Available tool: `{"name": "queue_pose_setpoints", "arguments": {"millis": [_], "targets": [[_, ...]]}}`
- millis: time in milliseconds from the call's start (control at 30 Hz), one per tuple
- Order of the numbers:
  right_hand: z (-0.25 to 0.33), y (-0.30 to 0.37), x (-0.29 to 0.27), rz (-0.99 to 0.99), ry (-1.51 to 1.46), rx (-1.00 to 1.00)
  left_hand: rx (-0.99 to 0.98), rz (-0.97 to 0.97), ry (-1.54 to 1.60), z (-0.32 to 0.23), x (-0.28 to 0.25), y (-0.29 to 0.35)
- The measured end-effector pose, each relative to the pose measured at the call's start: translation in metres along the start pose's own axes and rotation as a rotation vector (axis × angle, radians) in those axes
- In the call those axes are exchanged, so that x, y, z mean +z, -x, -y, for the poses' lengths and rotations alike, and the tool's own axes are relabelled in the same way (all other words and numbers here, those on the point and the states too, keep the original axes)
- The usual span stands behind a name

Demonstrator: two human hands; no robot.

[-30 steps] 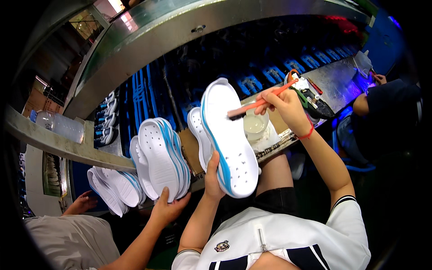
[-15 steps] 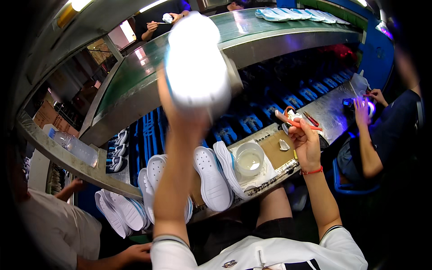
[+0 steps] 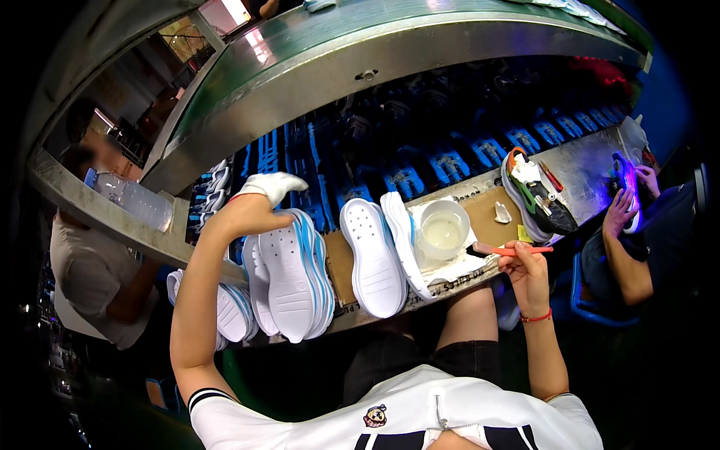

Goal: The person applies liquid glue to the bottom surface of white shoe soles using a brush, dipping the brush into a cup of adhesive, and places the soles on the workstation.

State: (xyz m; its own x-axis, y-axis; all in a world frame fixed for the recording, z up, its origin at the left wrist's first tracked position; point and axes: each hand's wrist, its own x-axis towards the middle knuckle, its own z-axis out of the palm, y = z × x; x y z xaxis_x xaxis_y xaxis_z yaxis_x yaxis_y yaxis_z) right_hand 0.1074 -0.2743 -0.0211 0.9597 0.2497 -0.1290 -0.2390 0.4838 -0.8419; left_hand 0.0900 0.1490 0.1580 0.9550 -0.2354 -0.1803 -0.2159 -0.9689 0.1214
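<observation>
My left hand point(image 3: 244, 214), with white cloth over its fingers, reaches to the far end of a stack of white soles with blue edges point(image 3: 289, 277). Its thumb and covered fingers are apart, with nothing seen between them; whether the thumb touches the top sole I cannot tell. In my right hand point(image 3: 526, 270) is a brush point(image 3: 517, 250) with an orange handle, its dark tip pointing left beside a clear tub of cloudy liquid point(image 3: 443, 229). Between the stack and the tub, one white sole point(image 3: 371, 259) lies flat and another point(image 3: 405, 244) leans on its side.
A dark multicoloured shoe point(image 3: 534, 196) stands right of the cardboard, beside red-handled pliers point(image 3: 551, 177). Beyond the bench runs a raised green conveyor point(image 3: 420, 22) with a metal side. A large water bottle point(image 3: 131, 199) lies at left. Co-workers sit at right point(image 3: 637, 262) and stand at left point(image 3: 97, 262).
My left hand held a white sole up before the conveyor; now that hand is empty and lower, at the stack. The brush has come down closer to the tub. The view has tilted downward.
</observation>
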Motion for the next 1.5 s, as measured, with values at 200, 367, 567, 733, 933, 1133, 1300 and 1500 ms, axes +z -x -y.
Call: {"name": "queue_pose_setpoints", "arguments": {"millis": [200, 367, 567, 733, 933, 1133, 1300, 1500], "targets": [[-0.009, 0.003, 0.012, 0.017, 0.016, 0.066, -0.402, 0.104, 0.175, 0.044, 0.021, 0.02], [-0.01, 0.003, 0.013, 0.017, 0.058, 0.081, -0.218, -0.008, 0.236, 0.053, -0.002, 0.041], [-0.008, -0.015, 0.005, 0.006, 0.127, 0.047, -0.495, -0.336, 0.94, 0.045, -0.023, 0.125], [0.007, -0.062, 0.027, 0.157, 0.591, -0.209, -0.858, -0.495, 1.563, 0.022, 0.101, 0.2], [-0.006, -0.101, 0.043, 0.171, 0.965, -0.213, -0.412, -0.57, 2.153, -0.092, 0.194, 0.147], [-0.014, -0.102, 0.047, 0.171, 1.008, -0.226, 0.036, -0.907, 2.25, -0.108, 0.22, 0.104], [0.005, -0.099, 0.046, 0.188, 0.859, -0.142, -0.091, -0.955, 2.311, -0.099, 0.199, 0.078], [0.019, -0.102, 0.035, 0.293, 0.724, -0.066, -0.143, -0.668, 2.326, -0.097, 0.176, 0.067]]}}
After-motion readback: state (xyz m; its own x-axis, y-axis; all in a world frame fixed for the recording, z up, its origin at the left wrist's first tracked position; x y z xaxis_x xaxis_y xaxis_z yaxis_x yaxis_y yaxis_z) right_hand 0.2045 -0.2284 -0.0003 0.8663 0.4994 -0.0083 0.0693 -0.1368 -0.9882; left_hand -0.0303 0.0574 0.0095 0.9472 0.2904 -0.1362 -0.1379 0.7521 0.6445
